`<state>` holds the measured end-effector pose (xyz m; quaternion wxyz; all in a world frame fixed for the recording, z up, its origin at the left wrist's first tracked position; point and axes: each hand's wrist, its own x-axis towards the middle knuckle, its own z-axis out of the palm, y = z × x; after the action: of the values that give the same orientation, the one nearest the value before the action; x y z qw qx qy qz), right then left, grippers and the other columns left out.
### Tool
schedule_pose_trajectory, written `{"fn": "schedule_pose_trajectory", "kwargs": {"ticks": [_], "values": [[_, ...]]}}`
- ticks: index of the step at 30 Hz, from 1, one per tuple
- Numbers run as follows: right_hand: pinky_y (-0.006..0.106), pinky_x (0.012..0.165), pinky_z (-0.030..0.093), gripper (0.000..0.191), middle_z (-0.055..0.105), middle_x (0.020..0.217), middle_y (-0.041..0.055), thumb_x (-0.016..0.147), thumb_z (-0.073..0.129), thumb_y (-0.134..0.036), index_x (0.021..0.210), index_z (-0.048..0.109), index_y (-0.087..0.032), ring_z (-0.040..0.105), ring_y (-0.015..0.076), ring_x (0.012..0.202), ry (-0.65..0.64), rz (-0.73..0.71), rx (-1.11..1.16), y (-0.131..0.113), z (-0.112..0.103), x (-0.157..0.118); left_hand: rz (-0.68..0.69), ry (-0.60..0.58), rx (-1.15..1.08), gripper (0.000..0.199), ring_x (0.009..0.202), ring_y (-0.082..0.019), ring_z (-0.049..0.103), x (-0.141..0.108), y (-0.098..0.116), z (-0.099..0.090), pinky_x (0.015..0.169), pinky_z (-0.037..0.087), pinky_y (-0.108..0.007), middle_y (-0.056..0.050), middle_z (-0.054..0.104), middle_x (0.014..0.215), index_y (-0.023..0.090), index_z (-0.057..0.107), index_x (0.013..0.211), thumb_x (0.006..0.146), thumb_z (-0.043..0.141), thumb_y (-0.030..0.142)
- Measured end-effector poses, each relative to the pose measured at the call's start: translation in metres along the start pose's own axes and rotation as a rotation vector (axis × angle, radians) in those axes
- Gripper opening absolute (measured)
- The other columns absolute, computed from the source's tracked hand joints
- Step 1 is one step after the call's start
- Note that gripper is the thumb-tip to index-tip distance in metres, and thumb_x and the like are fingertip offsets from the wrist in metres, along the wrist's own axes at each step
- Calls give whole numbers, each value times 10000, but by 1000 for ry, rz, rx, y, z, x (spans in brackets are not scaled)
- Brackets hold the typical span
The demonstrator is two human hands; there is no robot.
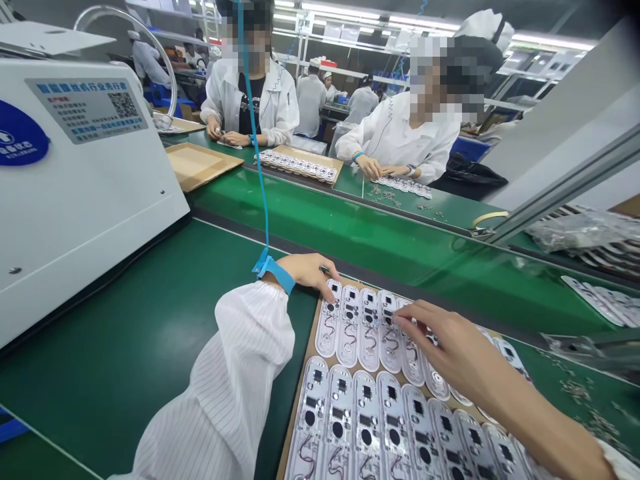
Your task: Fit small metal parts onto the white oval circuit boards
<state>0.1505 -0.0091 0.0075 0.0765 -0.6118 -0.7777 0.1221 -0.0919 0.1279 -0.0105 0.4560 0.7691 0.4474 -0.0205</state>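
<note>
Rows of white oval casings (369,333), each fitted with a circuit board and thin dark wires, lie on a brown cardboard sheet (303,383). At the far left corner of the sheet, my left hand (311,272) rests with thumb and fingers apart, touching the top end of the first casing. A blue wrist strap (277,272) with a coiled cord circles that wrist. My right hand (443,333) reaches across the far row from the right, its fingertips pressed together over the fourth casing. Whatever sits in that pinch is too small to make out.
A large white machine (90,200) stands at the left on the green tabletop (150,320). Beyond the sheet runs a green conveyor belt (320,217). Across it, two co-workers handle similar casings (407,187). Small metal parts (575,390) are scattered at the right.
</note>
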Motion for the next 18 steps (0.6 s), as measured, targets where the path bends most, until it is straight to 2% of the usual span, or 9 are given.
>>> {"fn": "schedule_pose_trajectory", "kwargs": {"ticks": [4, 9, 18], "values": [[388, 740, 492, 317, 688, 990, 63, 976, 399, -389, 935, 682, -252, 659, 239, 834, -42, -44, -14, 1, 6, -10, 21, -13, -21, 587, 874, -165, 615, 3, -4, 1, 678, 387, -219, 41, 682, 940, 261, 683, 1108, 566, 856, 407], [425, 769, 507, 266, 654, 1015, 66, 982, 413, -287, 959, 674, -236, 653, 240, 857, -67, -127, -57, -1, 21, -9, 66, -49, 6, 654, 886, -174, 611, 5, -10, -1, 697, 400, -224, 29, 656, 897, 267, 649, 1192, 597, 832, 466], [395, 744, 522, 356, 630, 960, 65, 1036, 318, -310, 926, 643, -217, 637, 209, 783, -42, -201, 43, 6, 35, -6, 72, -116, 86, 949, 940, -195, 621, -3, -11, -6, 744, 435, -250, 8, 626, 1067, 338, 538, 1341, 495, 846, 635]]}}
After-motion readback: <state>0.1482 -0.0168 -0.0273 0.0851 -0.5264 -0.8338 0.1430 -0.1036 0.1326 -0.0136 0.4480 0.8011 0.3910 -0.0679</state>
